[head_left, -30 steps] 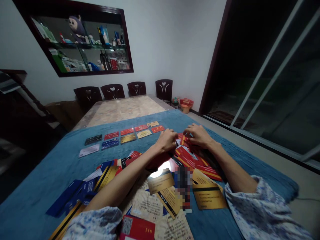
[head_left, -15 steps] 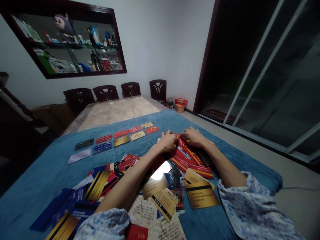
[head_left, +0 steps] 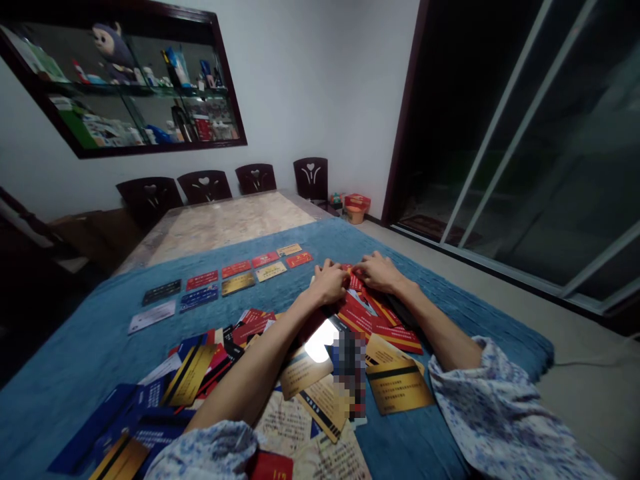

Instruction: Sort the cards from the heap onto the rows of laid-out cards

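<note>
With clock directions taken from the hands and twelve straight ahead, the left hand [head_left: 330, 283] and right hand [head_left: 379, 272] sit close together, fingers curled inward and down at a red card [head_left: 355, 281] between them; whether either one pinches it, I cannot tell; more red cards [head_left: 356, 316] lie overlapping just below, toward six; at five, a gold card [head_left: 403, 388] lies stripe side up on the blue cloth [head_left: 325, 237], which covers the near part of the table [head_left: 235, 220]; at nine, ten cards are laid out in two rows of five, a white card [head_left: 152, 317] and a dark card [head_left: 163, 292] at their left end; at eight, blue cards [head_left: 135, 420] and a striped gold card [head_left: 190, 377] overlap in a loose heap beyond the left forearm.
</note>
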{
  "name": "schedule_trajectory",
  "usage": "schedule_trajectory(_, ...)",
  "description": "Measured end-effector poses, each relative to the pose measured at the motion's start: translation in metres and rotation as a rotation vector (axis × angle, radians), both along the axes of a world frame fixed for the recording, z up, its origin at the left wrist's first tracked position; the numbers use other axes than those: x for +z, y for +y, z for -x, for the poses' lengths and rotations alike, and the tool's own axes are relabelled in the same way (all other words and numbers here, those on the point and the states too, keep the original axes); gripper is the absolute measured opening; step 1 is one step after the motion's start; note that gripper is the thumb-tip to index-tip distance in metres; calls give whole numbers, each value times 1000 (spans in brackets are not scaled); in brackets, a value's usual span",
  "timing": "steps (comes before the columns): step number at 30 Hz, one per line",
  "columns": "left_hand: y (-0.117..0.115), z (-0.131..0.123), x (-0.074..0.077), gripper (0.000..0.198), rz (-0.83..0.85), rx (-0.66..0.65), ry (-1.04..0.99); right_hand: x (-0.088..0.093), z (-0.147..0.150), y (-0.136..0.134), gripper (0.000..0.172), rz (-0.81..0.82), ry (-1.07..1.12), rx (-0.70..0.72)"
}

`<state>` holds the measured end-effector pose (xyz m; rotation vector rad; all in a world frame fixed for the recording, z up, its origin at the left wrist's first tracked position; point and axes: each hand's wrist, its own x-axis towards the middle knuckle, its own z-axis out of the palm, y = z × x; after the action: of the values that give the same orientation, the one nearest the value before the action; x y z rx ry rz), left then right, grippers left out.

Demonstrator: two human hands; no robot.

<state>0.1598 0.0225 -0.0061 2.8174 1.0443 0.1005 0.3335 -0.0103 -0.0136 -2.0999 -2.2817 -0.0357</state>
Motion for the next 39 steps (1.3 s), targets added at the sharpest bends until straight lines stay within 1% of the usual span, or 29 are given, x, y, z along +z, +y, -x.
schedule_trajectory(2,2,0,-2,30,11,-16,-21,-1,3,0,40,-1,0,13)
schedule_trajectory(6,7,0,-7,46,47,-35,-99,-3,6,2,37,-22,24,55)
schedule_trajectory(8,9,0,-8,49,35,-24,-140,-5,6,3,36,-30,66,101)
schedule_trajectory(10,10,1,-8,47,12,9,-173,-8,6,4,35,-43,128,174)
schedule_trajectory(13,12,2,-7,37,-14,63,-202,-11,2,6,31,-62,197,250)
schedule_trajectory(15,13,3,-7,33,-28,84,-214,-12,-1,8,34,-75,203,238)
schedule_trajectory(19,15,5,-9,32,-36,115,-216,-10,-5,7,47,-97,150,135)
schedule_trajectory(21,15,6,-10,32,-29,133,-201,-8,-3,5,51,-74,112,112)
schedule_trajectory(23,15,6,-11,33,-24,142,-191,-6,-1,4,52,-43,87,115)
schedule_trajectory(31,19,6,-16,36,20,81,-179,3,5,1,35,-1,54,156)
schedule_trajectory(36,23,6,-19,35,68,35,-153,6,1,1,20,-36,57,308)
schedule_trajectory(39,25,6,-20,41,106,36,-159,3,-5,2,24,-36,97,319)
